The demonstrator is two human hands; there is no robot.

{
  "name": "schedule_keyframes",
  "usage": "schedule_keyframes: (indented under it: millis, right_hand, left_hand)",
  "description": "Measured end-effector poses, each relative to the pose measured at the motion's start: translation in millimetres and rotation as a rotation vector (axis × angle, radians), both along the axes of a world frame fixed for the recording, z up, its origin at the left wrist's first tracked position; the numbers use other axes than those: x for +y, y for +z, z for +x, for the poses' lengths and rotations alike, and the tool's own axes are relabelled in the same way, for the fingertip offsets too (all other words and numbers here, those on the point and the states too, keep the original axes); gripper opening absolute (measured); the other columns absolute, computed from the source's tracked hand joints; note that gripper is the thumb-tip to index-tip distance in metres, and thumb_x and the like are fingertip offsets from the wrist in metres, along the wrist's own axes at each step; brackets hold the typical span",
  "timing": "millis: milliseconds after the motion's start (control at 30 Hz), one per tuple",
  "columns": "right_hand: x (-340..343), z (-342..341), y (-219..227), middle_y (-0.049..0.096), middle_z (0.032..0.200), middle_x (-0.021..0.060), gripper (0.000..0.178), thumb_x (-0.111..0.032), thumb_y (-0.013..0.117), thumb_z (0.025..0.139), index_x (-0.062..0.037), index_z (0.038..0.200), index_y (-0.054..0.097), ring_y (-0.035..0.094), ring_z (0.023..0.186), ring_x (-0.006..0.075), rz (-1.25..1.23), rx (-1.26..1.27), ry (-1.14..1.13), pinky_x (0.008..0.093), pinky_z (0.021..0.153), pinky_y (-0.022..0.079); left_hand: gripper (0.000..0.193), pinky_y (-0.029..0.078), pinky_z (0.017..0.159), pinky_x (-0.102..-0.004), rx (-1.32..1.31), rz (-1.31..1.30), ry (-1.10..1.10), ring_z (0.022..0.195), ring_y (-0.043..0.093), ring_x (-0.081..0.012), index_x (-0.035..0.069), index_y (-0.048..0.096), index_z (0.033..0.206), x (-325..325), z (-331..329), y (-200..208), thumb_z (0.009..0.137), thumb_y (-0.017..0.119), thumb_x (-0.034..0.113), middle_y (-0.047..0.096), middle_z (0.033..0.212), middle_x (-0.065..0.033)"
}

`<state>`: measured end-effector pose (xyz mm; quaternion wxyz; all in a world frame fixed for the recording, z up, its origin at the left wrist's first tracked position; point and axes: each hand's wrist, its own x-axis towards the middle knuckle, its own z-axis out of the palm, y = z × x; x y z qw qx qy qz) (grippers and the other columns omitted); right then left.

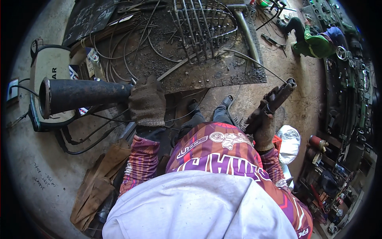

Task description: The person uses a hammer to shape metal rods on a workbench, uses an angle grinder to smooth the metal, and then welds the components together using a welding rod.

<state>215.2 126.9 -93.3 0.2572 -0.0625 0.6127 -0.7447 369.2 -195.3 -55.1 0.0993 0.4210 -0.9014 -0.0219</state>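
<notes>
My left hand (147, 101), in a brown knit glove, is closed round the narrow end of a black welding hand shield (85, 95), seen nearly edge-on and reaching left. On the right, my gloved right hand (260, 119) is wrapped round a dark electrode holder (281, 97). A thin welding rod (258, 63) runs from its jaws up and left over the worktable (223, 75). The rod's far end lies over or near a flat metal strip (179, 65); contact cannot be made out. Behind the strip stands a frame of several steel bars (195, 28).
A welding machine (49, 71) stands on the left with black cables (85, 147). Brown cloth (97, 187) lies at lower left. Coiled wire (119, 51) and dark debris cover the tabletop. Another person in green (318, 44) crouches far right, beside machinery and cluttered shelves (330, 191).
</notes>
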Motion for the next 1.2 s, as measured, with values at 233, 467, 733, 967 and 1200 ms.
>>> schedule_keyframes:
  millis: [233,467,733,967,1200]
  right_hand:
    - [3,-4,6,0.064,0.088,0.0037,0.072,-0.059,0.067,0.095,-0.0042,0.139,0.050,0.064,0.071,0.0183,-0.081,-0.069,-0.081,0.0354,0.064,0.057]
    - [6,-2,3,0.064,0.087,0.0038,0.068,-0.056,0.069,0.095,-0.0053,0.138,0.052,0.065,0.072,0.0185,-0.086,-0.101,-0.083,0.0354,0.064,0.058]
    - [4,-5,9,0.063,0.086,0.0040,0.069,-0.057,0.067,0.096,-0.0046,0.138,0.052,0.064,0.071,0.0184,-0.032,-0.086,-0.089,0.0353,0.064,0.057]
    - [9,-23,6,0.063,0.091,0.0051,0.069,-0.057,0.064,0.098,-0.0041,0.141,0.050,0.064,0.078,0.0184,-0.084,-0.086,-0.039,0.0359,0.068,0.058]
    - [10,-48,3,0.063,0.092,0.0049,0.069,-0.057,0.061,0.100,-0.0052,0.143,0.048,0.064,0.079,0.0181,-0.116,-0.106,0.046,0.0364,0.070,0.057]
  left_hand:
    - [0.021,0.058,0.081,-0.0489,0.046,0.001,-0.049,0.096,0.070,-0.0374,0.012,0.073,0.110,-3,2,-4,0.094,0.065,0.023,0.071,0.103,-0.0127]
    - [0.017,0.057,0.080,-0.0505,-0.021,0.053,-0.034,0.095,0.069,-0.0377,0.011,0.070,0.105,-6,6,-8,0.094,0.063,0.022,0.070,0.100,-0.0135]
    - [0.037,0.058,0.089,-0.0462,0.124,0.010,-0.185,0.103,0.069,-0.0408,0.010,0.067,0.126,7,18,12,0.091,0.068,0.022,0.068,0.120,-0.0172]
    - [0.050,0.058,0.086,-0.0458,-0.040,-0.130,-0.419,0.096,0.070,-0.0384,0.010,0.065,0.130,-1,53,7,0.081,0.073,0.015,0.062,0.134,-0.0168]
    - [0.037,0.058,0.071,-0.0478,-0.093,-0.005,-0.438,0.082,0.069,-0.0353,0.012,0.066,0.122,-8,41,16,0.085,0.067,0.011,0.069,0.105,-0.0127]
